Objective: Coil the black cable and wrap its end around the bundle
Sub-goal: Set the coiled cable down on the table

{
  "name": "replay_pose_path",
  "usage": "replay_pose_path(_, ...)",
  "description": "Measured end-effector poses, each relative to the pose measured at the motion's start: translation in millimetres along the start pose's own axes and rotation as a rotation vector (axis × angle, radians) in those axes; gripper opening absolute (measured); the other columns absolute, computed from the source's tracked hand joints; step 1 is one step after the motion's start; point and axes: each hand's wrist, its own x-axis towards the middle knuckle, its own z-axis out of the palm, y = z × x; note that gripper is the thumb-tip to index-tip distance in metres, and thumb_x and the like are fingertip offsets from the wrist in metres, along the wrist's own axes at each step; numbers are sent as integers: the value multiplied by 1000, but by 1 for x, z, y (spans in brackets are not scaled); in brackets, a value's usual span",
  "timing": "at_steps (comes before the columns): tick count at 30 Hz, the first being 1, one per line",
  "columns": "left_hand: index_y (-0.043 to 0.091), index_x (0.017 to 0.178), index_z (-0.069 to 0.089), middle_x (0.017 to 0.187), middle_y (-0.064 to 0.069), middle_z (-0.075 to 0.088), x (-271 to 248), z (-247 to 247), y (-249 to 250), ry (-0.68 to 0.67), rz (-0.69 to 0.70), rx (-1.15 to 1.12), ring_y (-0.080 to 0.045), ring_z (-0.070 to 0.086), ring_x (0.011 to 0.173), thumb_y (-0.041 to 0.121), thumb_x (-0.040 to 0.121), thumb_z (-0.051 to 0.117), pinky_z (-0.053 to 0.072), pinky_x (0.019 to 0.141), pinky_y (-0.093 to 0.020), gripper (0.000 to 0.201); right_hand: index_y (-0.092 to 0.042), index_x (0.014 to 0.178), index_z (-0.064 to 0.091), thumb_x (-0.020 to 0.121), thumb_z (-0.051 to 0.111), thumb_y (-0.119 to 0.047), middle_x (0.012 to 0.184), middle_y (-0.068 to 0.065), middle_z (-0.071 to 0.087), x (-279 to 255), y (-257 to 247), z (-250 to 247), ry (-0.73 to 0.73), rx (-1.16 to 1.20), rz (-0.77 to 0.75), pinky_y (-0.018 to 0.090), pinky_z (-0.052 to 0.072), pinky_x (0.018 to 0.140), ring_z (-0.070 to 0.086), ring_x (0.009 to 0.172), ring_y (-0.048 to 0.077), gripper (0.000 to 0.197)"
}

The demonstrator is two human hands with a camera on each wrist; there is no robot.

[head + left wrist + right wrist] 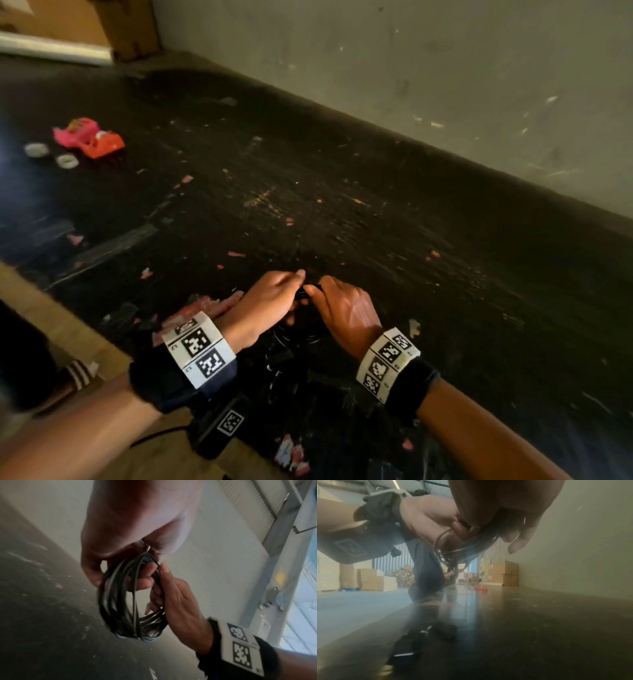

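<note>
The left hand (pixel 270 301) curls round the top of the black cable (pixel 130 599), already coiled into a hanging bundle held just above the dark table (pixel 376 212). The right hand (pixel 346 311) pinches the loops beside it (free end hidden). Best keep the left grip firm while winding tightly.

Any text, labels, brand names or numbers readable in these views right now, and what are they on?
No words or numbers can be read in any view.
Left wristband: black-and-white square code markers only, no letters.
Right wristband: the same kind of markers, no letters.
Black device under the left forearm: one code marker, no text.
Cardboard boxes: any labels are too small and blurred.
</note>
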Motion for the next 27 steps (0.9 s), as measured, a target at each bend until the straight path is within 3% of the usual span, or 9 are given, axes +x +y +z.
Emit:
replay_pose_path(5,12,68,71,39,9,59,-4,-20,-32,249,-38,8,0,56,44,27,86,61,37,41,-11,26,-5,85,58,98,32,-39,76,11,63,5,-16,28,-243,325,34,40,49,64,60,67,23,45)
replay_pose_path(7,0,68,70,39,9,58,-7,-31,-43,289,-40,44,2,52,41,20,85,61,34,39,-7,28,-6,83,60,99,39,-29,75,5,61,8,-25,35,-372,438,40,33,48,67,59,68,14,35)
replay_pose_path(10,-11,78,69,65,-7,63,-12,-49,-56,318,-67,-11,-3,56,59,21,81,64,39,55,-10,32,-21,76,58,99,41,-28,73,-8,55,12,-28,40,-446,567,137,15,43,65,54,65,-1,29)
replay_pose_path(13,-3,86,73,79,-14,65,-16,-67,-64,307,-105,-130,-19,64,78,39,67,71,47,75,-33,46,-17,84,63,96,47,-26,83,-1,59,16,-11,46,-561,428,94,22,48,68,59,70,6,22)
replay_pose_path(17,26,93,78,107,10,69,-24,-79,-75,251,-129,-114,3,56,99,43,69,70,38,101,-30,30,-16,112,61,87,58,-22,111,7,57,5,7,62,-865,-53,-157,30,43,80,58,100,23,26)
replay_pose_path(19,34,89,78,82,18,71,-27,-80,-79,256,-135,-95,4,58,81,36,73,67,46,82,-26,20,-15,113,59,87,57,-20,115,8,54,2,6,64,-873,-83,-186,31,41,81,56,103,25,27)
replay_pose_path(22,26,57,69,39,13,50,-28,-79,-85,345,-167,-66,-6,45,43,20,76,67,33,46,-25,20,-8,110,60,91,51,-21,116,12,53,0,3,65,-883,-156,-245,39,46,85,58,101,29,25)
replay_pose_path(25,9,62,64,40,8,51,-30,-71,-82,298,-139,-42,-3,46,40,15,77,70,34,42,-20,17,-5,105,60,93,49,-21,114,13,54,-3,-1,61,-866,-199,-264,42,48,83,59,97,31,22)
replay_pose_path(27,1,70,67,71,5,68,-31,-66,-79,231,-55,-14,6,55,64,9,79,69,39,54,-9,12,-8,94,64,89,58,-21,105,10,59,-5,2,57,-759,-38,-128,37,48,81,60,93,26,16)
